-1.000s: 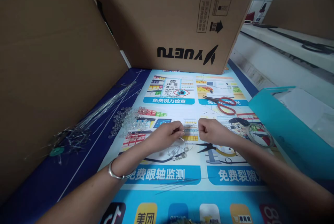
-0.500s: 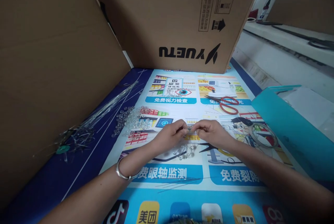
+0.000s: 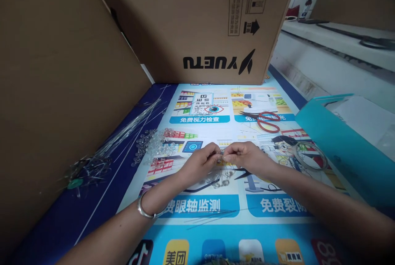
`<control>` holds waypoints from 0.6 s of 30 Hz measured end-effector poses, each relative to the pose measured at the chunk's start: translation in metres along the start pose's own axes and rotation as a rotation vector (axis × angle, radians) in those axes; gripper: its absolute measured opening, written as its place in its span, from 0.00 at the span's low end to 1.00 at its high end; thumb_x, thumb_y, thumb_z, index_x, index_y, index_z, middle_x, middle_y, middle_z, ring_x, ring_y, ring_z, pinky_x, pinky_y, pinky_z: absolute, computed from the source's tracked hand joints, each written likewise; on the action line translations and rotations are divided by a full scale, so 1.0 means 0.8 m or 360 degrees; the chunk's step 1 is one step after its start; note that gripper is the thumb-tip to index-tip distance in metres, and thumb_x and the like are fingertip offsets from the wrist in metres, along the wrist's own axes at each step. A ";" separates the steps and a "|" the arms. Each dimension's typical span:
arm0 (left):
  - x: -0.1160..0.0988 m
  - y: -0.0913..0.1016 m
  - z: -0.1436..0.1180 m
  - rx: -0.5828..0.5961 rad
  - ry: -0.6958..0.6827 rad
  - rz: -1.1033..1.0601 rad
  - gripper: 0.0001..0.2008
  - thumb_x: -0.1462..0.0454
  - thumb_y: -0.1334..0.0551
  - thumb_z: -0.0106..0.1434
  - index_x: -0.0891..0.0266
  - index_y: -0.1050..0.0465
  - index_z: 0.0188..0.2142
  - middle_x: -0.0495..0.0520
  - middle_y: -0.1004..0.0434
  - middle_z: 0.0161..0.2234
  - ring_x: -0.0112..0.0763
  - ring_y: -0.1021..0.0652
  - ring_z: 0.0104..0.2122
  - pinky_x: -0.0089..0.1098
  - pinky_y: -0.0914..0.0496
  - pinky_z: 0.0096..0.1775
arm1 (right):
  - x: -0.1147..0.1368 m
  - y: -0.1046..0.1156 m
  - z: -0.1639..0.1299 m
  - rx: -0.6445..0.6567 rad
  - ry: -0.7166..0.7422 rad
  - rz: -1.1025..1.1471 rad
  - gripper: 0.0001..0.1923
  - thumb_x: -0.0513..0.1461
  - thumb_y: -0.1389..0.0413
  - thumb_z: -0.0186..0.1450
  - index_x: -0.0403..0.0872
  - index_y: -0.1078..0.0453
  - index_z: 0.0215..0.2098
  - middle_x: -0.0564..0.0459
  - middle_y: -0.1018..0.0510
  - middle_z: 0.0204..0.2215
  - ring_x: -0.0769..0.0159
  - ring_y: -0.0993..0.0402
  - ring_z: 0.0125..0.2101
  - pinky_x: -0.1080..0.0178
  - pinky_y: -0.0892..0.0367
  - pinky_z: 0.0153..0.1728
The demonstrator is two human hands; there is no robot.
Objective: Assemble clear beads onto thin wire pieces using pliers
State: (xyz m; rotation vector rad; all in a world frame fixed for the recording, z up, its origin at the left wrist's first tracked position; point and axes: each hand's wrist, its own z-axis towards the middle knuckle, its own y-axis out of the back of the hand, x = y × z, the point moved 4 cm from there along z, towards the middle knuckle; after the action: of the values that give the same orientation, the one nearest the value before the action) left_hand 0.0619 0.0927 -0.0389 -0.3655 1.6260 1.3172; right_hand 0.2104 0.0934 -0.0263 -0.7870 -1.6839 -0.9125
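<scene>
A thin wire [image 3: 222,159] is pinched between both hands at the middle of the bench [image 3: 92,211], just above the printed poster [image 3: 212,205] that covers it. The left hand [image 3: 202,162] closes its grip on the wire with thumb and fingertips; the right hand [image 3: 247,156] closes on it too, fingertips almost touching the left's. The wire itself is too fine to follow, and what the fingertips press is hard to make out. Below the hands hangs a small cluster of clear beads [image 3: 219,180], partly hidden by the left hand. A bracelet [image 3: 144,209] circles the left wrist.

Left of the hands lies a heap of clear beads [image 3: 154,145], then a long bundle of wires [image 3: 123,131] ending in a tangle [image 3: 83,170]. More loose wires [image 3: 210,215] lie near the forearms. Behind are red scissors [image 3: 267,120]; to the right a tape ring [image 3: 309,154] beside a teal box [image 3: 336,149], cut off by the frame. Cardboard boxes [image 3: 197,22] wall the back and left.
</scene>
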 end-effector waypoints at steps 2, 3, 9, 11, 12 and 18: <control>0.001 0.000 0.000 -0.0006 -0.0001 -0.0041 0.05 0.64 0.49 0.63 0.61 0.39 0.31 0.44 0.38 0.24 0.24 0.36 0.25 0.25 0.43 0.28 | -0.002 -0.001 0.000 0.0058 -0.0018 -0.0008 0.07 0.41 0.46 0.57 0.44 0.31 0.28 0.59 0.38 0.19 0.76 0.47 0.20 0.69 0.50 0.21; 0.001 0.000 0.000 -0.0007 0.0001 -0.0065 0.05 0.64 0.49 0.63 0.61 0.39 0.31 0.44 0.38 0.24 0.24 0.36 0.25 0.25 0.43 0.28 | -0.003 -0.002 0.001 0.0092 -0.0027 -0.0005 0.07 0.41 0.46 0.57 0.44 0.31 0.28 0.59 0.38 0.19 0.76 0.48 0.20 0.69 0.50 0.21; 0.002 0.000 -0.001 0.0142 0.0107 -0.0331 0.07 0.61 0.49 0.63 0.62 0.39 0.32 0.45 0.37 0.23 0.23 0.35 0.23 0.25 0.41 0.27 | -0.008 -0.004 0.002 0.0151 -0.0105 0.0045 0.08 0.41 0.45 0.56 0.43 0.30 0.27 0.59 0.37 0.19 0.76 0.48 0.20 0.68 0.51 0.21; 0.002 0.001 -0.001 0.0215 0.0151 -0.0416 0.07 0.61 0.49 0.63 0.62 0.38 0.32 0.45 0.36 0.23 0.23 0.35 0.23 0.25 0.41 0.27 | -0.009 -0.005 0.002 0.0148 -0.0128 0.0063 0.08 0.41 0.44 0.55 0.43 0.29 0.27 0.58 0.36 0.19 0.76 0.47 0.20 0.68 0.51 0.22; 0.002 0.001 -0.001 0.0249 0.0169 -0.0464 0.07 0.60 0.48 0.63 0.62 0.38 0.32 0.45 0.36 0.23 0.23 0.35 0.23 0.25 0.41 0.27 | -0.009 -0.005 0.003 0.0144 -0.0132 0.0073 0.08 0.41 0.44 0.55 0.43 0.30 0.27 0.58 0.36 0.19 0.75 0.46 0.20 0.68 0.50 0.22; -0.002 0.001 0.000 0.0465 0.0191 -0.0908 0.07 0.62 0.42 0.59 0.63 0.37 0.35 0.46 0.38 0.26 0.22 0.35 0.25 0.25 0.41 0.29 | -0.012 -0.006 0.005 0.0111 -0.0099 0.0105 0.08 0.41 0.43 0.54 0.43 0.30 0.26 0.57 0.33 0.21 0.75 0.43 0.22 0.68 0.47 0.23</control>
State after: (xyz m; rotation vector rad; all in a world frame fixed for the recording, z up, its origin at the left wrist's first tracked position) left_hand 0.0616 0.0927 -0.0372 -0.6779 1.6205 0.6308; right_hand 0.2069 0.0937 -0.0370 -0.8260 -1.7243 -0.7871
